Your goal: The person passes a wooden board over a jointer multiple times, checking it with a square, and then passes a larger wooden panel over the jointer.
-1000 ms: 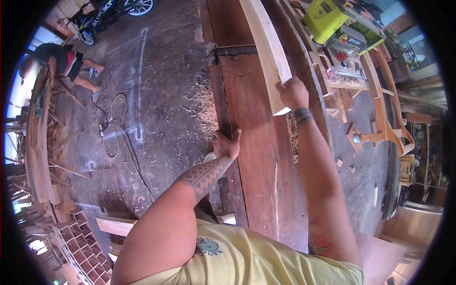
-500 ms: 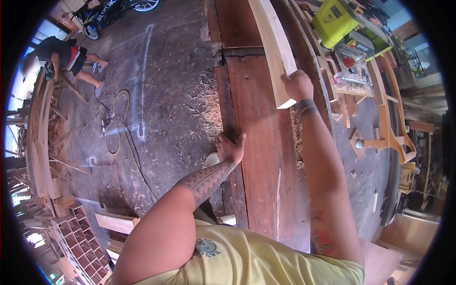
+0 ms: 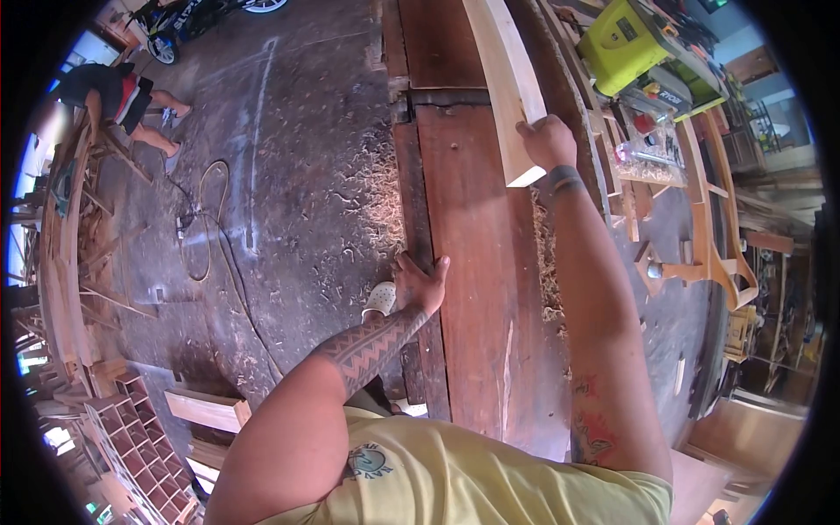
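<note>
A long pale wooden beam (image 3: 506,87) lies along the far part of the reddish-brown workbench (image 3: 477,262), its cut end toward me. My right hand (image 3: 549,143) grips the beam's right side near that end. On the bench's left edge rests my left hand (image 3: 421,282), thumb raised and fingers apart over the dark edge board, holding nothing. Wood shavings (image 3: 547,254) lie in the bench's groove below my right forearm.
At the far left a co-worker (image 3: 114,96) bends over stacked lumber (image 3: 66,254). A cable (image 3: 229,245) loops across the floor. A motorbike (image 3: 175,31) stands at the back. On the right are a green Ryobi machine (image 3: 619,48) and a curved wooden frame (image 3: 713,219).
The beam's near end and my right hand appear slightly higher in view. At the left, the co-worker has bent lower. My left hand stays on the bench edge.
</note>
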`<state>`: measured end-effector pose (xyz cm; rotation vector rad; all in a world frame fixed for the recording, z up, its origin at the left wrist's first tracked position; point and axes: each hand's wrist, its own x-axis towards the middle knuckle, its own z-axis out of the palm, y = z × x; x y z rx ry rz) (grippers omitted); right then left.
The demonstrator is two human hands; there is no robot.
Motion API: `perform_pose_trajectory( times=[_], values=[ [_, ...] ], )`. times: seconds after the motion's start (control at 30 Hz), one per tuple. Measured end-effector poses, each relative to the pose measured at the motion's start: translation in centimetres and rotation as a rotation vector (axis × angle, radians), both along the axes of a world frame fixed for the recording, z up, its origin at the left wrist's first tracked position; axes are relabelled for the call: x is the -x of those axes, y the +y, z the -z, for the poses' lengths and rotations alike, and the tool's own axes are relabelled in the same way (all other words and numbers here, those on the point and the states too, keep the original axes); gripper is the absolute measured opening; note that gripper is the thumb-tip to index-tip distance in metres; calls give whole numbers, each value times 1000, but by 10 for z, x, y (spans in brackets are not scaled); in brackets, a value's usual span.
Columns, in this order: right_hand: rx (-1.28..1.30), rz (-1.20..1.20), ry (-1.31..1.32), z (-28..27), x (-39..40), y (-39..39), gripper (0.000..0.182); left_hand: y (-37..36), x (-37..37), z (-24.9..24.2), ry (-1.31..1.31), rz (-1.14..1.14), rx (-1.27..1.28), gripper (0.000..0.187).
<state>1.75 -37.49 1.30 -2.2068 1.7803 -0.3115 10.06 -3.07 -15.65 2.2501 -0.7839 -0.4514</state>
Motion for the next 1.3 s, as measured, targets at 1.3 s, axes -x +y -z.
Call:
perform_pose_trajectory(
  times=[1.3],
  values=[
    [94,-188,110,34,-57,-147,53,14,1,5,153,88,-30,92]
  ],
)
